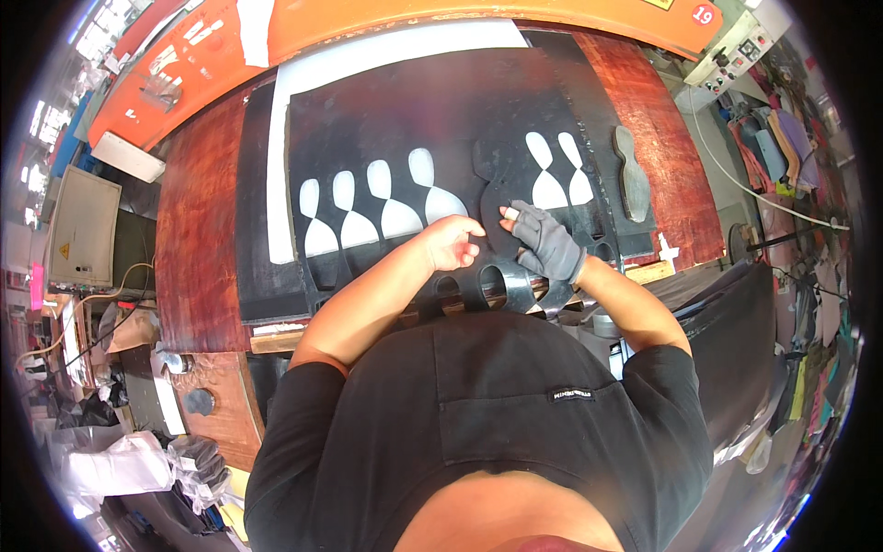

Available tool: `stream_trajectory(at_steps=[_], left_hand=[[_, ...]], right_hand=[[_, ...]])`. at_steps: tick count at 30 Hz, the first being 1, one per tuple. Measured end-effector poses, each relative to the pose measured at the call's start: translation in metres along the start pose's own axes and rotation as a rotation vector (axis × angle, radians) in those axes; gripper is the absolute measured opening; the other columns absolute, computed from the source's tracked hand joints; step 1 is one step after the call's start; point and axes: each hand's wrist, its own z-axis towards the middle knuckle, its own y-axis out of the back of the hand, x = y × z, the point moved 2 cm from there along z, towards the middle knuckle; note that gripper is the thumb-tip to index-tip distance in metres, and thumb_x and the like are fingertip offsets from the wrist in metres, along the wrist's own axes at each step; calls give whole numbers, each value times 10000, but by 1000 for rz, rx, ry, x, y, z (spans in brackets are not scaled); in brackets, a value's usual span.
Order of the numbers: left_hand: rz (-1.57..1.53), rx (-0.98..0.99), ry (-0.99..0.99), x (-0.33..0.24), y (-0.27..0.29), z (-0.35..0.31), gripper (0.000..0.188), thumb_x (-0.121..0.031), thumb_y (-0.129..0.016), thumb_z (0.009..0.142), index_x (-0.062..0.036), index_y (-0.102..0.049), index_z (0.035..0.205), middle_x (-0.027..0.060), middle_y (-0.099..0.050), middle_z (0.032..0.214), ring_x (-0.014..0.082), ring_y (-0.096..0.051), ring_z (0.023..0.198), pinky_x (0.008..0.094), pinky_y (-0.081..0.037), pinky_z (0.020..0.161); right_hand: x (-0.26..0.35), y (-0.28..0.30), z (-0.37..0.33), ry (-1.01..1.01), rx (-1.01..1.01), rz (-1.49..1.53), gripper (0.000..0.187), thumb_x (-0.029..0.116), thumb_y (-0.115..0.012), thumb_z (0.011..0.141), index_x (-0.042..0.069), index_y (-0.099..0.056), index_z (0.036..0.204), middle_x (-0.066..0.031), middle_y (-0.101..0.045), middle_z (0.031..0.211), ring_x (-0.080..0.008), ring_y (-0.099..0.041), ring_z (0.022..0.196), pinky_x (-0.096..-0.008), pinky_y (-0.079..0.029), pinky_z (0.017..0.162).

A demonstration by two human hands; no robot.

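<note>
A black sole-shaped piece (pixel 497 184) lies upright in the picture between my hands, over a large black sheet (pixel 395 101). My left hand (pixel 451 242) is bare, its fingers curled and their tips at the lower left edge of the piece. On the other side my right hand (pixel 547 244), in a grey glove with some bare fingertips, grips the piece's right edge. Several sole-shaped holes in the sheet show white, among them a left one (pixel 320 235) and a right one (pixel 549 189). The undersides of the piece and of my fingers are hidden.
A sole-shaped cutting die (pixel 633 175) rests on the sheet's right. Beneath is a worn red-brown table (pixel 198 230). An orange machine beam (pixel 368 28) spans the far side, with a control box (pixel 740 51) at its right. A grey electrical box (pixel 83 230) stands left.
</note>
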Motion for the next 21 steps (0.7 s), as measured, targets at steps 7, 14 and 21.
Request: stream_trajectory(at_steps=[7, 14, 21], left_hand=[[-56, 180, -52, 2, 5, -3, 164, -102, -536, 801, -92, -534, 964, 79, -595, 866, 176, -523, 571, 278, -395, 494], [158, -162, -570, 11, 3, -55, 337, -205, -497, 906, -66, -436, 1207, 124, -554, 1126, 229, -628, 783, 348, -507, 615], [-109, 203, -331, -47, 14, -59, 530, -418, -497, 928, -34, -393, 1277, 177, -517, 1246, 304, -568, 1049, 450, -468, 839]], right_hand=[[-18, 4, 22, 28, -207, 4, 457, 146, -675, 705, 19, -546, 1125, -156, -577, 1111, -350, -558, 1030, -414, -460, 867], [-72, 75, 92, -559, -711, 527, 277, 242, -600, 863, 29, -571, 1037, -166, -637, 827, -298, -641, 825, -345, -486, 692], [-46, 95, 155, -372, -479, -69, 329, 308, -558, 859, 41, -571, 1050, -202, -641, 871, -385, -614, 816, -443, -487, 720]])
